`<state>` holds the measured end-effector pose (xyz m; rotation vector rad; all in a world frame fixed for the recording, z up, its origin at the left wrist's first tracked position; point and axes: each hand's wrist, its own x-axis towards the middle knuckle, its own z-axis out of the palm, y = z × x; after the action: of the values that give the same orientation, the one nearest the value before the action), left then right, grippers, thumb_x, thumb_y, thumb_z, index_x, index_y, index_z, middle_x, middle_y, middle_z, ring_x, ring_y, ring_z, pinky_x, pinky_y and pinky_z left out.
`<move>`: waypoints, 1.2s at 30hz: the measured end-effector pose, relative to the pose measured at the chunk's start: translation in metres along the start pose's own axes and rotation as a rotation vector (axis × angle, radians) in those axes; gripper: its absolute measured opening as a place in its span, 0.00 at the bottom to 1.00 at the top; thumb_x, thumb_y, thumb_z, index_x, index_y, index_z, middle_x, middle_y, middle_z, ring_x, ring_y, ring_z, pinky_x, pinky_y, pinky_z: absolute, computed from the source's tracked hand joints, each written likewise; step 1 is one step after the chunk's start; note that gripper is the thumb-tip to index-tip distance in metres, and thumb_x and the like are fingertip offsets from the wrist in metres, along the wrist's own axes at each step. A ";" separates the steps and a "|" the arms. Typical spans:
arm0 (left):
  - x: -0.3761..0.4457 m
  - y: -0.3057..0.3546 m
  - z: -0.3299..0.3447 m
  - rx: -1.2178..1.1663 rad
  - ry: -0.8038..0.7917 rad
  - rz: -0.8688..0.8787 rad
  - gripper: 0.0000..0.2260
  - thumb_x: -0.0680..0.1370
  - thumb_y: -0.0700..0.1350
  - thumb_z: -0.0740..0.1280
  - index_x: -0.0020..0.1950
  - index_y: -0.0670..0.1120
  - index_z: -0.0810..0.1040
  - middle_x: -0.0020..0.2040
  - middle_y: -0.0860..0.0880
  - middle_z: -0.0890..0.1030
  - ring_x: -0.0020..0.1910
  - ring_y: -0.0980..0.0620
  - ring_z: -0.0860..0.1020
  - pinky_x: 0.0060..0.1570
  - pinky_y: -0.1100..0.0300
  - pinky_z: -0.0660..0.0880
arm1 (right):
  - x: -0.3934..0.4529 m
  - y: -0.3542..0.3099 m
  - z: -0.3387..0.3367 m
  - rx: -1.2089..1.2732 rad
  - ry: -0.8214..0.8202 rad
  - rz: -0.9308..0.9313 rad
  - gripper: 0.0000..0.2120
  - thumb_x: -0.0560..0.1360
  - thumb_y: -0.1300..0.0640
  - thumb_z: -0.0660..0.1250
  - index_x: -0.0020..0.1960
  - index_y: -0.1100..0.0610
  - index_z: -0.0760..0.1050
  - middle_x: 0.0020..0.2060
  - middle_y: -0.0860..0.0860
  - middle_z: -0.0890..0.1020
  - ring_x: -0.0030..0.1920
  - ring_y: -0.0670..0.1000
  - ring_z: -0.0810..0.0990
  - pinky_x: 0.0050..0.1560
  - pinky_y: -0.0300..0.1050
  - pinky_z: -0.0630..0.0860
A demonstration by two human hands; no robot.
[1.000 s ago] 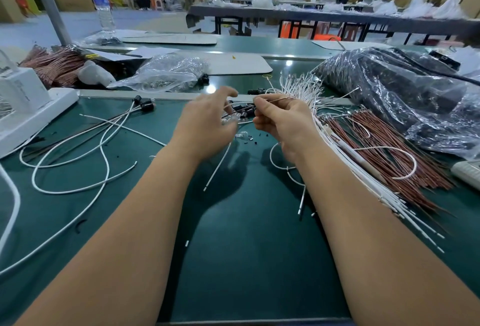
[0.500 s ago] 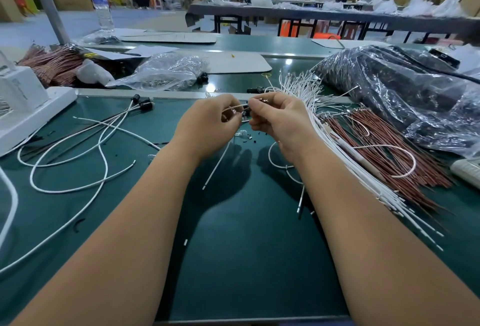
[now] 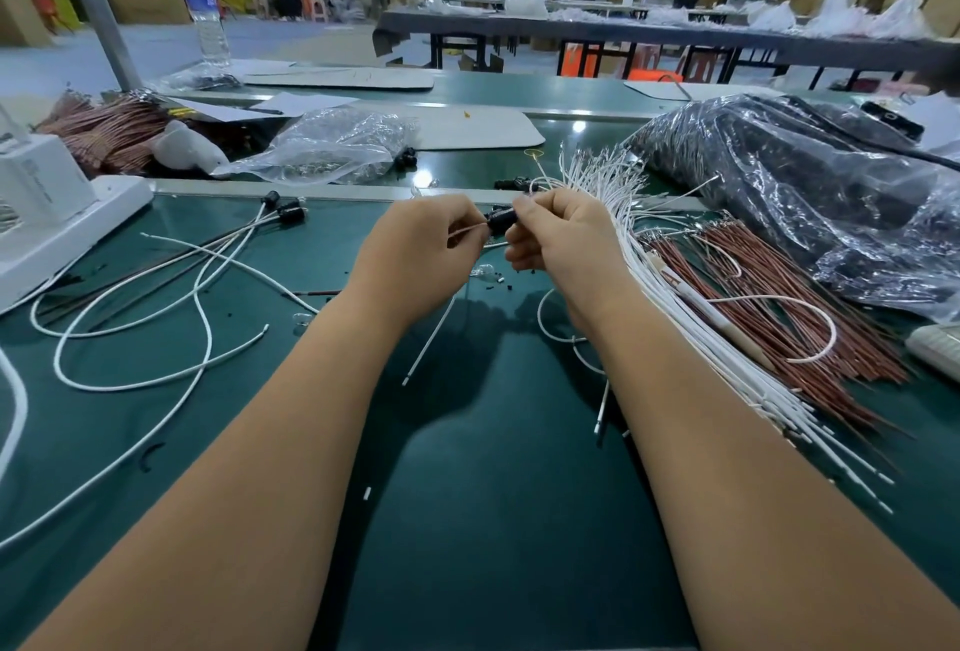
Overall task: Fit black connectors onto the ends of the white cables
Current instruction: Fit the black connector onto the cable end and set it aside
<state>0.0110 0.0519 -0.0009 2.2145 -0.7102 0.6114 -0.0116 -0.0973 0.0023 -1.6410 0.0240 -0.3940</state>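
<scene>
Forearms reach out from the near edge of the green work surface and meet over its middle. Left hand has its fingers curled, pinching the end of a thin white cable between thumb and fingertip; the cable's free length drops below the hand and lies on the surface toward the near edge. Right hand is curled too, with thumb and forefinger closed on a black connector, which sits between the two hands at the cable's tip. Whether the tip is seated inside the connector cannot be told.

Just right of the right hand, a bundle of white cables runs from the far edge toward the near right corner, its bare ends fanning out at the far side. Touching it on the right lies a bundle of brown wires, with one loose white cable looped across it. On the left part of the surface, long white cables lie in loose curves; several end in black connectors near the far edge. A white machine stands at the far left corner.

Beyond the far edge lie a clear plastic bag and, to the right, a large bag of dark parts. A water bottle stands farther back on the left.
</scene>
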 end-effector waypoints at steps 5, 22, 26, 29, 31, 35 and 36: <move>0.000 0.003 0.002 0.062 -0.034 0.042 0.07 0.77 0.46 0.69 0.43 0.44 0.81 0.30 0.52 0.75 0.32 0.49 0.72 0.35 0.55 0.69 | 0.000 -0.002 -0.003 -0.027 0.010 -0.038 0.08 0.79 0.63 0.65 0.41 0.58 0.76 0.33 0.53 0.81 0.29 0.45 0.80 0.33 0.37 0.78; -0.001 -0.012 0.007 -0.191 -0.001 -0.110 0.05 0.77 0.42 0.68 0.42 0.46 0.81 0.33 0.51 0.81 0.29 0.56 0.79 0.39 0.53 0.79 | 0.003 0.000 -0.005 0.108 -0.034 -0.015 0.10 0.80 0.67 0.60 0.46 0.61 0.80 0.34 0.52 0.81 0.33 0.46 0.81 0.39 0.38 0.80; -0.002 -0.012 0.005 -0.170 0.020 -0.100 0.05 0.77 0.42 0.69 0.41 0.46 0.81 0.32 0.48 0.80 0.30 0.53 0.78 0.38 0.53 0.77 | 0.004 0.000 -0.003 0.139 -0.041 0.021 0.11 0.81 0.68 0.57 0.51 0.64 0.79 0.37 0.54 0.81 0.35 0.48 0.82 0.41 0.40 0.80; -0.001 -0.011 0.005 -0.145 0.038 -0.062 0.05 0.77 0.42 0.69 0.42 0.45 0.82 0.32 0.46 0.80 0.33 0.46 0.78 0.39 0.49 0.77 | 0.003 -0.001 -0.003 0.167 -0.024 0.045 0.07 0.80 0.65 0.62 0.49 0.62 0.79 0.34 0.52 0.82 0.34 0.49 0.82 0.40 0.41 0.80; -0.001 -0.010 0.005 -0.127 0.039 -0.026 0.04 0.77 0.42 0.69 0.44 0.43 0.82 0.32 0.47 0.80 0.34 0.45 0.78 0.39 0.48 0.76 | 0.003 0.000 -0.004 0.148 -0.015 0.031 0.04 0.78 0.62 0.66 0.46 0.59 0.78 0.33 0.51 0.82 0.34 0.48 0.82 0.39 0.40 0.80; -0.002 -0.009 0.006 -0.097 0.026 0.011 0.04 0.76 0.42 0.70 0.45 0.43 0.83 0.32 0.51 0.78 0.34 0.48 0.76 0.39 0.52 0.76 | 0.002 0.002 -0.004 0.084 0.011 -0.024 0.06 0.76 0.64 0.68 0.42 0.57 0.78 0.29 0.48 0.82 0.32 0.47 0.82 0.36 0.38 0.79; -0.002 -0.009 0.006 -0.097 0.016 0.009 0.04 0.76 0.43 0.70 0.45 0.44 0.83 0.31 0.53 0.77 0.33 0.50 0.76 0.38 0.54 0.75 | 0.002 0.002 -0.005 0.065 0.017 -0.032 0.07 0.76 0.65 0.68 0.41 0.57 0.78 0.28 0.48 0.82 0.32 0.46 0.82 0.36 0.38 0.79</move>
<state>0.0164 0.0534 -0.0100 2.1156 -0.7269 0.5866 -0.0100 -0.1026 0.0008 -1.5757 -0.0020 -0.4293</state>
